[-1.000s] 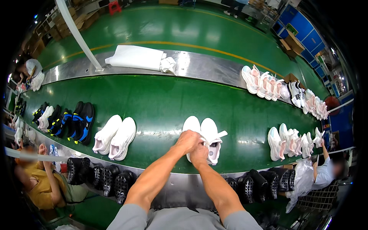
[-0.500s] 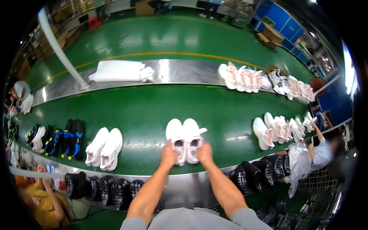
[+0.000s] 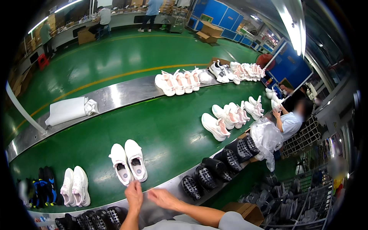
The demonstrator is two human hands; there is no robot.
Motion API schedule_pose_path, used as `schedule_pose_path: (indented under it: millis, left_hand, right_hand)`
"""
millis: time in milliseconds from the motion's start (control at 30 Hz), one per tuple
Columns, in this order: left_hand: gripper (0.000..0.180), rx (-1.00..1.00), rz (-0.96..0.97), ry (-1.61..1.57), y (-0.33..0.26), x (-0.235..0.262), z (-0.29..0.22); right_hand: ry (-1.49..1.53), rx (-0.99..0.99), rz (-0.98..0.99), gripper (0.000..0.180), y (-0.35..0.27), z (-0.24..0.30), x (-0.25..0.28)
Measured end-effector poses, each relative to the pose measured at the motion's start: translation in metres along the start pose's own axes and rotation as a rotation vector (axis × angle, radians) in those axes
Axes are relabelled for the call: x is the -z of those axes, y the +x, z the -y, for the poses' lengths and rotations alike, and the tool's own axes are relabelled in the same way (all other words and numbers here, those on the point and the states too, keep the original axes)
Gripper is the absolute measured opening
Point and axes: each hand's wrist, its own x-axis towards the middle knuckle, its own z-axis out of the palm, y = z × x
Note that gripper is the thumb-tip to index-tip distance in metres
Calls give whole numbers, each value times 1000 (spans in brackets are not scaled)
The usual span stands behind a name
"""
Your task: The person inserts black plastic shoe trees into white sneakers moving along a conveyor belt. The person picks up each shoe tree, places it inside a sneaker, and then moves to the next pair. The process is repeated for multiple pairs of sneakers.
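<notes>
A pair of white sneakers (image 3: 137, 158) rests on the green conveyor belt (image 3: 161, 130), toes pointing away from me and heels nearest my hands. Just behind the heels is my left hand (image 3: 134, 195), its fingers drawn together with nothing visible in them. My right hand (image 3: 163, 198) hovers to the right of it over the belt's near edge, fingers loosely bent and empty. Farther left on the belt stands another pair of white sneakers (image 3: 80, 186), beside black-and-blue shoes (image 3: 48, 184).
Black shoe lasts (image 3: 207, 178) line the near metal ledge. White-and-pink sneakers (image 3: 216, 126) stand on the belt at right, and more sneakers (image 3: 166, 82) on the far ledge, with a white roll (image 3: 69, 111) at left. A co-worker (image 3: 293, 120) handles a shoe beside clear plastic bags (image 3: 266, 138).
Both hands have let go of the white sneakers and drawn back toward me. My view has swung to the right, so the belt now slants across it.
</notes>
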Motion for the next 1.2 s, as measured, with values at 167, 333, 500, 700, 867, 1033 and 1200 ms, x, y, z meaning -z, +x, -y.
schedule_pose_path:
  millis: [167,333,500,700,867,1033,1200]
  left_hand:
    - [35,88,362,66,-56,-36,41]
    - [31,178,398,58,-74,-47,60]
    - [26,186,454,174,-62,-62,87]
    - [26,233,464,164,-66,-58,82]
    - [26,211,419,213,-68,-63,65]
    - [25,330,404,170,-71,-59,69]
    - [21,250,386,377,-78,-59,37]
  right_hand:
    - [-107,-174,349,37,-79,-15,10]
    - [-130,-224,473,41,-107,5,28]
    - [-121,-60,379,38,-116,24,46]
    - [-346,1,53,32,-84,48,178]
    - [-742,-314,-397,30,-17,-53,325]
    - [-728,-767,-575,35,35,-154,406]
    - [-822,-904,-612,38,71,-214,422]
